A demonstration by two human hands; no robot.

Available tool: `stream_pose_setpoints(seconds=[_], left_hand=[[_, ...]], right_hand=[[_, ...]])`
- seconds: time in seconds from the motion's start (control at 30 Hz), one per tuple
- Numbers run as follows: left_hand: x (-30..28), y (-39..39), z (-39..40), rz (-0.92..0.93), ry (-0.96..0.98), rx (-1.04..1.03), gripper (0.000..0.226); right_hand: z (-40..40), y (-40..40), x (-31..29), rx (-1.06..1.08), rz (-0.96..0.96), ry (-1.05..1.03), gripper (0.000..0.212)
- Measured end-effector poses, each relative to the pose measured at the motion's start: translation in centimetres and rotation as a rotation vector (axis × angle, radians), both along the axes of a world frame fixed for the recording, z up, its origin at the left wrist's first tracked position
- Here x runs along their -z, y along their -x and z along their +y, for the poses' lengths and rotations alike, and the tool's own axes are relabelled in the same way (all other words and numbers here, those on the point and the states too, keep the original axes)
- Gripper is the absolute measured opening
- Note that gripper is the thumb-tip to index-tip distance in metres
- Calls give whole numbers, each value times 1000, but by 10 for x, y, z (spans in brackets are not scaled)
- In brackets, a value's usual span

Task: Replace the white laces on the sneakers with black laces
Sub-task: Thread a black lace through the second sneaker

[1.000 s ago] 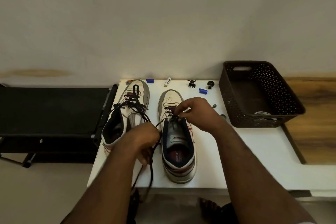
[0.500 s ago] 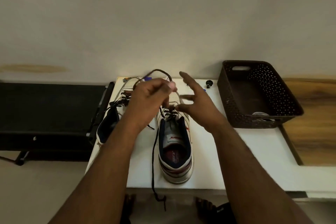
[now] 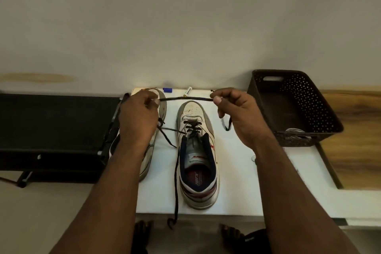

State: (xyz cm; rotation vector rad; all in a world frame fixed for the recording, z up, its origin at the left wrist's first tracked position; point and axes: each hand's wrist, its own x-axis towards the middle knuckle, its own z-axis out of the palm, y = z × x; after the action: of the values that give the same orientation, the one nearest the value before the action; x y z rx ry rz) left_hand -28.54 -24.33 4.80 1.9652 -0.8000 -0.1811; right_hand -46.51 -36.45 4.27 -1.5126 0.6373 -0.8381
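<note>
1. Head view. My left hand [image 3: 140,118] and right hand [image 3: 237,113] are raised above the toes of the two sneakers, a stretch of black lace [image 3: 186,99] taut and level between them.
2. Left fingers [image 3: 153,101] are curled, pinching one end of that stretch. Right fingers [image 3: 217,100] pinch the other end between thumb and forefinger; the lace tip pokes out past them, and a loose loop hangs below the right palm.
3. Right sneaker [image 3: 198,156] stands on the white counter [image 3: 237,187], toe away from me. Black lace crosses its lower eyelets only; upper eyelets are unlaced. One free length runs down its left side and hangs over the near counter edge.
4. Left sneaker [image 3: 160,107] lies just beside it, mostly hidden by my left forearm; black lace ends show near its middle.
5. Dark perforated basket [image 3: 309,93] sits at the counter's right; something white lies in its near corner, too small to identify.
6. Blue cap [image 3: 167,90] and small white tube [image 3: 188,91] sit at the far edge.
</note>
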Motion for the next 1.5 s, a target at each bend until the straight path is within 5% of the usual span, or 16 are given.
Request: stream_pose_setpoints(seconds=[0.13, 0.23, 0.33, 0.47, 0.6, 0.67, 0.8, 0.97, 1.13, 1.23, 1.33, 1.5], left_hand=[[-13, 24, -8, 489, 115, 452, 67], [-13, 35, -10, 620, 41, 596, 52], [-11, 21, -6, 505, 41, 362, 6], [-5, -7, 6, 184, 3, -37, 16], [-10, 21, -5, 431, 84, 482, 64], [-9, 33, -9, 441, 49, 633, 59], [-2, 20, -8, 200, -72, 415, 18], [-1, 23, -6, 200, -146, 481, 48], [6, 24, -14, 127, -198, 361, 13], [11, 20, -13, 90, -197, 238, 5], [12, 35, -15, 121, -217, 246, 5], [19, 58, -14, 14, -418, 262, 14]], right_hand=[[9, -7, -5, -85, -12, -33, 14], [7, -5, -6, -111, -18, -69, 20], [1, 5, -7, -81, 45, -73, 17], [-3, 14, -8, 12, 143, -5, 11], [7, -1, -4, -122, 154, 3, 15], [11, -8, -2, -157, 145, 6, 18], [4, -3, 0, -3, 149, -39, 10], [10, -8, 1, -58, 217, -10, 5], [18, -14, -5, 117, 254, -116, 16], [31, -12, -11, 54, 629, -79, 45], [48, -27, 5, 12, 1052, 116, 40], [37, -24, 20, 158, 991, -34, 18]])
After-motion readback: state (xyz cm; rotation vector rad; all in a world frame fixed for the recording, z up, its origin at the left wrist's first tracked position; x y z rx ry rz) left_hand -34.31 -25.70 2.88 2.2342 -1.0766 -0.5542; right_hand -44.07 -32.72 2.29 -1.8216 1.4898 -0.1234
